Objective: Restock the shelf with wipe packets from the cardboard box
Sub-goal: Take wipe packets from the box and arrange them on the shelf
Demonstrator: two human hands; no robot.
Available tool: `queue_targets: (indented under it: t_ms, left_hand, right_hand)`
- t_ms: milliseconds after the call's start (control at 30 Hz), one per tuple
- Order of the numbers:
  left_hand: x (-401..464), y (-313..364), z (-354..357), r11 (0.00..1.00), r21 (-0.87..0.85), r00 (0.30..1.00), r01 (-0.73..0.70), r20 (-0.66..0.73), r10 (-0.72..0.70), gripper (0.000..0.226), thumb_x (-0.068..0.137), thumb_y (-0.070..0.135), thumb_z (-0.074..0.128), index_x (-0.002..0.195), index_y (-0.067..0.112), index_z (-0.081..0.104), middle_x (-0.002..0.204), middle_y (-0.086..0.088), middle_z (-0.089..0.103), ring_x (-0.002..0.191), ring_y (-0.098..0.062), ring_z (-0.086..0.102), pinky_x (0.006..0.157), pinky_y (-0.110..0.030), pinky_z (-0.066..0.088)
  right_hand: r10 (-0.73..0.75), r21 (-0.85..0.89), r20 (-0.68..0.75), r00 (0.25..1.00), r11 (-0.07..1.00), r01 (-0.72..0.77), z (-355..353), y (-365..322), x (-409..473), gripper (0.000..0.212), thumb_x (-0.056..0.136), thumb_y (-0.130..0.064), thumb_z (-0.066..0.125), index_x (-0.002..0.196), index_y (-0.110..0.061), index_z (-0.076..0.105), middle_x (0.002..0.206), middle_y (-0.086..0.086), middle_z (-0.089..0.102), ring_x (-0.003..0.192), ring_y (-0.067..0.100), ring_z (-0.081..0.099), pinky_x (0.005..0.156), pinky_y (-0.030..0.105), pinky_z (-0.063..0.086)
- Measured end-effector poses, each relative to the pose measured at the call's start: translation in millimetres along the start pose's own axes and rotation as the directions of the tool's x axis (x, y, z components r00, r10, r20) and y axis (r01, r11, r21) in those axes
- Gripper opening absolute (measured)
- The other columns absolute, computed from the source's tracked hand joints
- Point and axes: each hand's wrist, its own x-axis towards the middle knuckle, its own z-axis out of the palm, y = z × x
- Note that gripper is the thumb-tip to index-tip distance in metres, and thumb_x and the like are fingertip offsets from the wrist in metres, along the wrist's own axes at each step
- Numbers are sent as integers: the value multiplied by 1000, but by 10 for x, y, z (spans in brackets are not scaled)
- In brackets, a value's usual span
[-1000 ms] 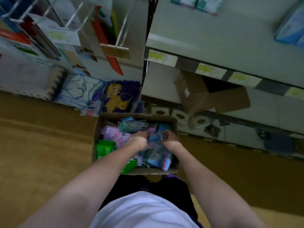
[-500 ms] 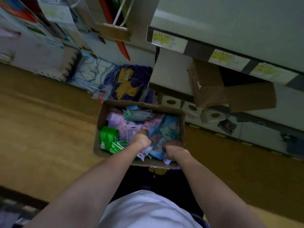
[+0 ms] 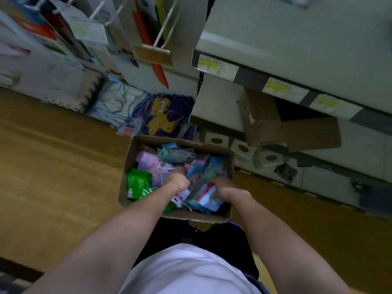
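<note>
An open cardboard box stands on the floor in front of me, filled with loose wipe packets in purple, teal, blue and green. Both my hands are down inside it. My left hand is dug in among the purple and blue packets, and its fingertips are hidden by them. My right hand curls its fingers over a blue and pink wipe packet near the box's front right corner. The grey shelf with yellow price labels is up at the right.
A second, opened cardboard box sticks out under the shelf edge. Small white boxes line the shelf base. Bagged goods lean against the rack behind the box. Hooks with hanging items fill the upper left. Wooden floor lies left.
My view has swung slightly and the box now sits further right. Both hands stayed in the box; the right hand has shifted onto the blue and pink packet near the front.
</note>
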Motion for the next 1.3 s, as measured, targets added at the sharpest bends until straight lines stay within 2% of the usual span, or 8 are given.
queue_targets:
  t_ms: [267, 433, 567, 700, 767, 833, 1000, 1300]
  left_hand:
    - [-95, 54, -506, 983, -151, 994, -105, -11, 105, 36, 84, 11, 71, 118, 12, 60, 114, -9, 66, 104, -28, 62, 87, -38, 53]
    - [-247, 139, -686, 976, -136, 985, -168, 25, 173, 36, 87, 10, 68, 121, 10, 59, 111, -8, 64, 107, -27, 61, 82, -31, 48]
    - [-318, 188, -741, 954, -243, 981, -176, 34, 189, 45, 82, 10, 73, 124, 10, 58, 115, -10, 67, 105, -29, 64, 95, -45, 52]
    - [-503, 269, -767, 936, -314, 984, -160, 25, 177, 46, 85, 5, 69, 128, 10, 56, 116, -12, 67, 103, -29, 65, 91, -43, 54]
    - [-644, 329, -761, 934, -332, 987, -135, 37, 155, 40, 87, 4, 66, 125, 9, 55, 104, -10, 68, 89, -24, 67, 72, -34, 57]
    - [-776, 414, -735, 924, -360, 988, -127, 35, 149, 33, 87, 0, 64, 118, 7, 56, 91, -8, 66, 77, -21, 65, 58, -28, 53]
    - [-1036, 766, -488, 880, -435, 982, -189, -74, 174, 50, 83, 0, 68, 130, 3, 53, 109, -15, 68, 93, -30, 68, 84, -45, 58]
    - [-1504, 1650, 293, 886, -354, 946, -300, -227, 229, 54, 77, 14, 79, 123, 3, 52, 114, -12, 65, 98, -27, 66, 88, -42, 56]
  right_hand:
    - [195, 466, -281, 940, 884, -44, -331, -228, -295, 32, 89, -40, 65, 115, -23, 55, 114, 1, 60, 98, 20, 58, 85, 35, 49]
    - [293, 679, -304, 906, 734, -9, -408, -356, -494, 32, 88, -39, 68, 108, -19, 54, 110, 9, 64, 96, 26, 64, 85, 46, 56]
    - [307, 769, -315, 898, 637, 52, -471, -386, -680, 35, 85, -38, 73, 108, -19, 53, 107, 9, 64, 94, 27, 67, 78, 47, 59]
    - [315, 839, -298, 901, 536, 91, -503, -312, -827, 42, 80, -28, 80, 108, -18, 51, 111, 17, 65, 95, 35, 68, 76, 53, 59]
    - [315, 878, -293, 903, 463, 124, -534, -269, -907, 47, 76, -20, 83, 110, -15, 51, 110, 18, 65, 91, 36, 69, 73, 56, 59]
    - [310, 879, -335, 890, 442, 177, -576, -246, -1006, 48, 79, -12, 80, 117, -10, 51, 107, 14, 64, 81, 27, 68, 61, 41, 61]
    - [297, 795, -446, 844, 564, 222, -708, 82, -1295, 44, 80, -21, 80, 115, -8, 56, 105, 13, 68, 87, 29, 70, 68, 41, 60]
    - [368, 808, -531, 763, 492, 325, -677, 1130, -1970, 28, 80, -26, 79, 96, -8, 66, 98, 12, 73, 83, 24, 71, 77, 42, 60]
